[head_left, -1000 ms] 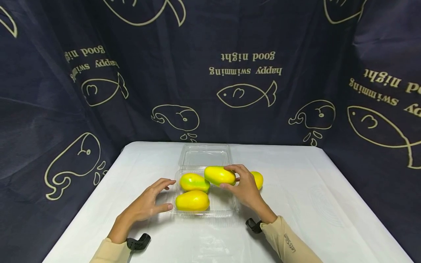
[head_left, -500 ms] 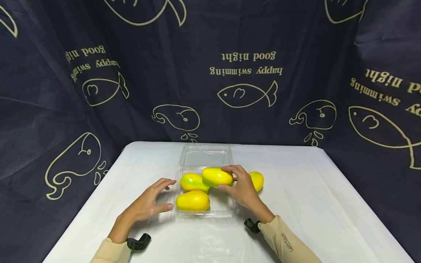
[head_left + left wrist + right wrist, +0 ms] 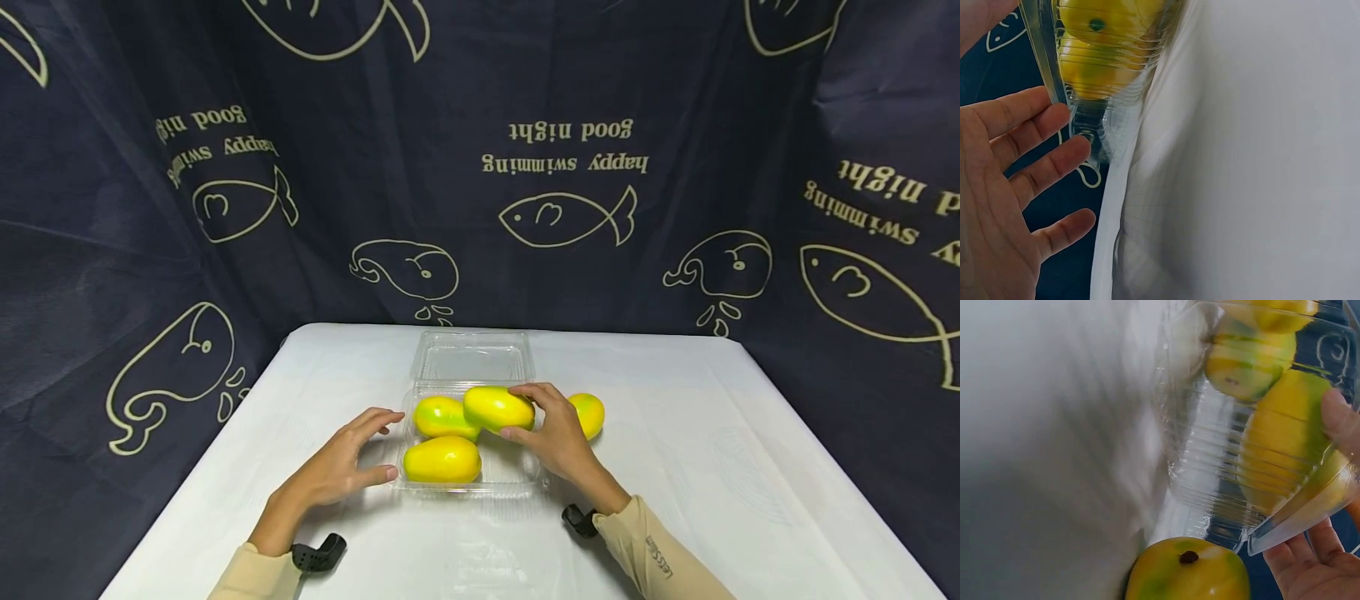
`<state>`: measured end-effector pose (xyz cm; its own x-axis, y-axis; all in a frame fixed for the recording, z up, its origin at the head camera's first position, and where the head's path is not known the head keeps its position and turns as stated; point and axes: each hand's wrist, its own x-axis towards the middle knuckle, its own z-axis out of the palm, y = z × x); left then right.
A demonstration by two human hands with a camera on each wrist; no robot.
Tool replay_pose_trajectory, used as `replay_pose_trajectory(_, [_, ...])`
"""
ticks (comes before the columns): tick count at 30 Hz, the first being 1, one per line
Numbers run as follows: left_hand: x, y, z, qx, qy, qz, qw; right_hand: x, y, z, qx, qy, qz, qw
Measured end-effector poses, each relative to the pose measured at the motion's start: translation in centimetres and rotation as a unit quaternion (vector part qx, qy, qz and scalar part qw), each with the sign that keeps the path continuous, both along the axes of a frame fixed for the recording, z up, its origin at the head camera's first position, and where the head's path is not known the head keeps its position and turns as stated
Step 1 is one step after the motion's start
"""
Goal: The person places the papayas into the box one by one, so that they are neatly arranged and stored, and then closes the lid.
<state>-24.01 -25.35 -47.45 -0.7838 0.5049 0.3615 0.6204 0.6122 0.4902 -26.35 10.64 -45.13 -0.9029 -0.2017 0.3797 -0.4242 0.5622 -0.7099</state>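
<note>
In the head view my right hand grips a yellow-green mango by its right end, thumb in front and fingers behind. This mango is over the right half of a clear plastic clamshell box and overlaps another mango lying at the back left inside. One more mango lies at the front left of the box. My left hand is beside the box's left edge, fingers spread and holding nothing. Through the ribbed wall, the right wrist view shows the held mango tilted.
The box's clear lid lies folded back behind it. Another mango sits on the white table right of the box, partly behind my right hand. A dark curtain printed with fish and whales hangs behind and at the sides.
My right hand has brought the mango slightly lower and a little to the left over the box. The left hand has stayed where it was.
</note>
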Motion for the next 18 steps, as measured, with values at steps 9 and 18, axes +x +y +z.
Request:
replay_pose_trajectory(9, [-0.04,-0.03,0.05,-0.002,-0.001,-0.002,1.0,-0.02,0.2,-0.3,0.017,-0.004,-0.007,0.9998])
replay_pose_trajectory(18, [-0.07,-0.05,0.07,-0.004,0.002,-0.003,1.0,-0.12,0.41,-0.65,0.03,0.001,-0.007,0.9995])
